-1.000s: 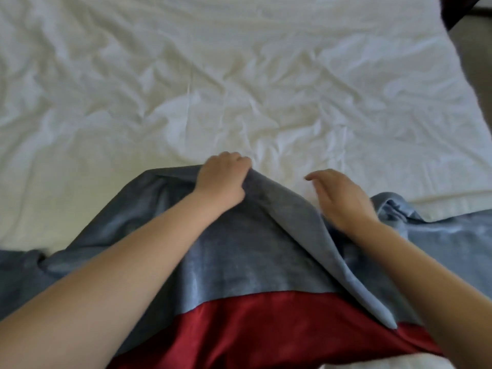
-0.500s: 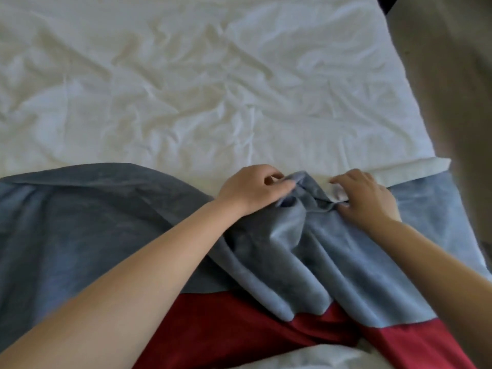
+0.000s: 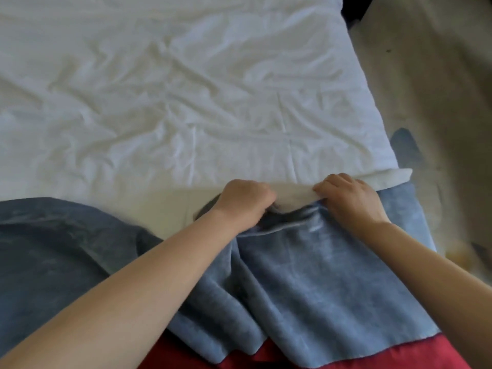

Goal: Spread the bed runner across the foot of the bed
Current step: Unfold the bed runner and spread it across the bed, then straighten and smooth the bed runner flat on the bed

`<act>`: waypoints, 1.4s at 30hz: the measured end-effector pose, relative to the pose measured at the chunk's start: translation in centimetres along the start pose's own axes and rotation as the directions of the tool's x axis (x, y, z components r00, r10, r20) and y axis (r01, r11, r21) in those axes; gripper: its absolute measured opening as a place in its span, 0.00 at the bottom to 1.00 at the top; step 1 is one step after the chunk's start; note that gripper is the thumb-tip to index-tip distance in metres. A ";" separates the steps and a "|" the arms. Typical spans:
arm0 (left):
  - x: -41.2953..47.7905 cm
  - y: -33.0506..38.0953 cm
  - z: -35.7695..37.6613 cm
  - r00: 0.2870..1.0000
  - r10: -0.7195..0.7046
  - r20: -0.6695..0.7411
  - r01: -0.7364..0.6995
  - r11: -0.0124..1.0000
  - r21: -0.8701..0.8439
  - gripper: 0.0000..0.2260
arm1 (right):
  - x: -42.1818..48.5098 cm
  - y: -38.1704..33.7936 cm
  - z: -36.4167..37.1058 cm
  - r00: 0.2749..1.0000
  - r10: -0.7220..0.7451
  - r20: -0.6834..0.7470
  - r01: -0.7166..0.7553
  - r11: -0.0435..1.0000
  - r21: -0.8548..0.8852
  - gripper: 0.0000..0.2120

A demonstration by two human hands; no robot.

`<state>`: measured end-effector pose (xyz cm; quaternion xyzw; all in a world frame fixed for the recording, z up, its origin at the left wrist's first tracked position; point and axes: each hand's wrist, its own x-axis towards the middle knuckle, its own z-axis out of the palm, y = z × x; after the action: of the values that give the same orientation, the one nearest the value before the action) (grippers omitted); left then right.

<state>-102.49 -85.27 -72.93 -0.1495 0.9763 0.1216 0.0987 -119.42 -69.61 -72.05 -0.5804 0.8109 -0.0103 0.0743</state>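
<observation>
A: Holding what, right now?
B: My left hand (image 3: pixel 245 202) and right hand (image 3: pixel 351 202) are both clenching the bed runner's (image 3: pixel 319 275) far edge, close together.
A: Where is it lying?
B: It is lying rumpled across the bed's (image 3: pixel 186 102) near end, blue-grey, its red band (image 3: pixel 399 358) nearest me, with white underside folding over at my right fingers.

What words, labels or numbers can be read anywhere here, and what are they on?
None: no word, label, brand, number or sign shows on the blue and red bed runner, on the white sheet or on the floor beside the bed.
</observation>
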 end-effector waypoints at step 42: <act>24.5 12.3 1.4 0.971 -0.141 -0.192 0.086 0.960 -0.268 0.09 | 2.4 21.8 4.6 0.680 0.722 -0.128 -0.643 0.671 0.370 0.09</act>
<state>-129.10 -80.12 -77.29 -0.2290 0.9469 0.2250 -0.0180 -140.02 -64.42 -79.05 -0.2063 0.9606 -0.1793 0.0499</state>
